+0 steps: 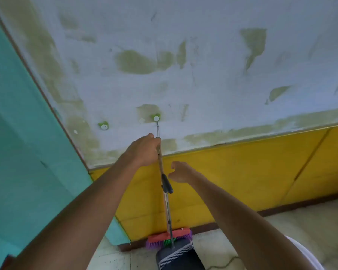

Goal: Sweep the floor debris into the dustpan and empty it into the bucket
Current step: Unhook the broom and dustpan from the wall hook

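A broom (169,237) with a red head and purple and green bristles stands against the yellow lower wall, its wooden handle rising to a green wall hook (156,118). My left hand (144,150) is closed around the top of that handle, just below the hook's string. A dark dustpan (176,254) with a comb edge stands in front of the broom head, and its metal handle with a dark grip (166,183) runs up beside the broom handle. Right of that grip, my right hand (180,172) hovers with fingers curled and apart, holding nothing. No bucket is in view.
A second green hook (103,126) is on the stained white wall to the left. A teal wall (27,152) meets it at the corner. Pale floor (281,230) lies at lower right, with a thin cord (225,264) and a white rounded object (308,258) at the bottom edge.
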